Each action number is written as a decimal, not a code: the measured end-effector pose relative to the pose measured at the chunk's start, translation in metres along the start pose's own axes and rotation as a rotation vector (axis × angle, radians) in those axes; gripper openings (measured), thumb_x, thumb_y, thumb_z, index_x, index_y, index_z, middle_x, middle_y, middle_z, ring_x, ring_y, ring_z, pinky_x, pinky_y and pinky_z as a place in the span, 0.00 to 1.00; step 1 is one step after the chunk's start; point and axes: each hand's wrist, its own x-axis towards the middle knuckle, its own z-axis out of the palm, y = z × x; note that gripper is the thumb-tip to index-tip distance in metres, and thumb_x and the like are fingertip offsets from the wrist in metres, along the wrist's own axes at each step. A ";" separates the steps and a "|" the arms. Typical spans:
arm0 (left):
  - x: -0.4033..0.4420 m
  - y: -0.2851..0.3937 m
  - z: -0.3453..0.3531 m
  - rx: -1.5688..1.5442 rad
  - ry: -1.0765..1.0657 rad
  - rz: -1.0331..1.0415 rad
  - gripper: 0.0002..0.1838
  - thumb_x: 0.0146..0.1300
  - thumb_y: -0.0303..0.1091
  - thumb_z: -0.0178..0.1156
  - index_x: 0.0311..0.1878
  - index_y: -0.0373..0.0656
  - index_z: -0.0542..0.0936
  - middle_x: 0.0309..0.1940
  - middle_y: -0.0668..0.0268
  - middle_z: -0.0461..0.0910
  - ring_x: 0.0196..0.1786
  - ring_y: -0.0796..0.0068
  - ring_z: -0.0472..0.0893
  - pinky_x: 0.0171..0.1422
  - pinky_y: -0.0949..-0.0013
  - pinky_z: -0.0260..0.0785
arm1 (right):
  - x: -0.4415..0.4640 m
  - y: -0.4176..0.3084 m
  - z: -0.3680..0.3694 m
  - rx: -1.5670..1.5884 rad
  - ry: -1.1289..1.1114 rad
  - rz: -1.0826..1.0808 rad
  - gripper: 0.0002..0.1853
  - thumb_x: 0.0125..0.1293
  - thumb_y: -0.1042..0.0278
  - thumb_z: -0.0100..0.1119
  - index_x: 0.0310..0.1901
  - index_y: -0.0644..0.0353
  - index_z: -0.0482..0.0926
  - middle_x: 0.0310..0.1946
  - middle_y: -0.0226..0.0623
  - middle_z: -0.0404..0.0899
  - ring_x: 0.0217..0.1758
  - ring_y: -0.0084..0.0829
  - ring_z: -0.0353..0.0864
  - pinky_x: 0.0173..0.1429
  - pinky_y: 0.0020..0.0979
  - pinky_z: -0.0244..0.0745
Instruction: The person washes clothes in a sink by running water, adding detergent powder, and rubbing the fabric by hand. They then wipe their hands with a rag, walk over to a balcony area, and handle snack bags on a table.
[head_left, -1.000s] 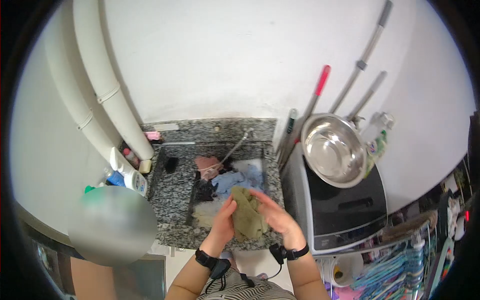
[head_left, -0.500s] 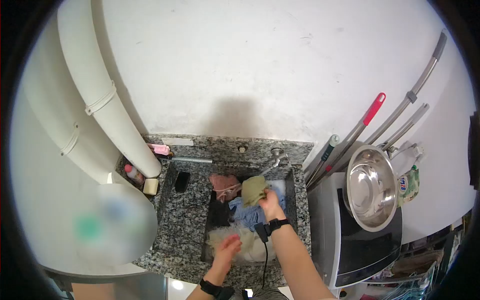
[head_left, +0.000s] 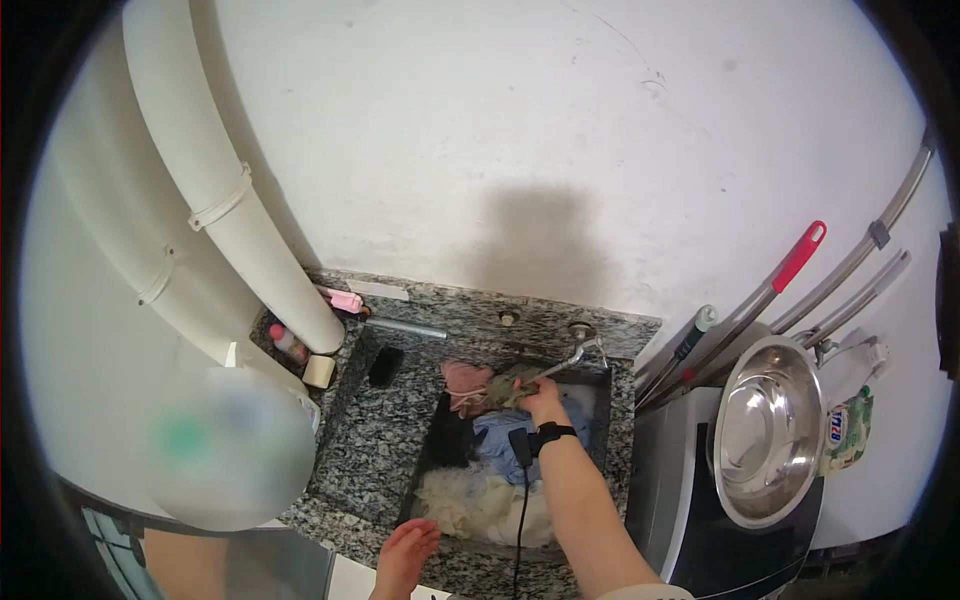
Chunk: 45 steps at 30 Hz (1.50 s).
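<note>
My right hand (head_left: 540,396) is closed on an olive-green cloth (head_left: 510,388) at the back of the stone sink (head_left: 622,420), beneath the tap (head_left: 570,362). Left of that cloth, touching it, lies a pink cloth (head_left: 466,385). Blue fabric (head_left: 505,445), a black cloth (head_left: 452,440) and cream cloths (head_left: 480,508) lie in the sink basin among suds. Over the front left edge of the basin, my left hand (head_left: 408,548) holds nothing, its fingers slightly bent and apart.
A metal bowl (head_left: 768,430) rests on the black-topped machine (head_left: 740,535) at right, beside leaning poles (head_left: 760,290). A black object (head_left: 385,367) lies on the stone washboard. Soap (head_left: 319,371) and a pink brush (head_left: 345,301) sit at left, near white pipes (head_left: 225,190).
The green cloth has gone from between both hands to the back of the basin in my right hand. My left hand has let go and drawn back toward the front edge. The view has shifted.
</note>
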 end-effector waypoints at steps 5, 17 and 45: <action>-0.012 -0.010 -0.007 -0.128 0.049 0.050 0.14 0.61 0.30 0.55 0.50 0.38 0.72 0.48 0.52 0.76 0.50 0.57 0.76 0.54 0.59 0.71 | -0.020 0.005 -0.007 -0.214 -0.044 -0.054 0.08 0.66 0.69 0.44 0.42 0.61 0.69 0.44 0.38 0.71 0.39 0.38 0.70 0.42 0.42 0.70; -0.015 -0.023 0.001 -0.170 0.037 0.048 0.16 0.61 0.31 0.57 0.51 0.38 0.71 0.48 0.53 0.76 0.50 0.59 0.76 0.53 0.61 0.70 | -0.017 -0.006 -0.022 -0.663 -0.115 -0.193 0.11 0.63 0.67 0.49 0.46 0.59 0.71 0.46 0.38 0.72 0.43 0.37 0.70 0.43 0.43 0.67; 0.003 -0.041 0.016 -0.315 -0.065 -0.026 0.19 0.62 0.32 0.56 0.53 0.34 0.69 0.52 0.48 0.72 0.55 0.56 0.73 0.59 0.61 0.67 | -0.043 -0.007 -0.055 -0.256 -0.469 -0.343 0.11 0.60 0.78 0.43 0.42 0.53 0.71 0.45 0.39 0.74 0.50 0.39 0.74 0.53 0.42 0.71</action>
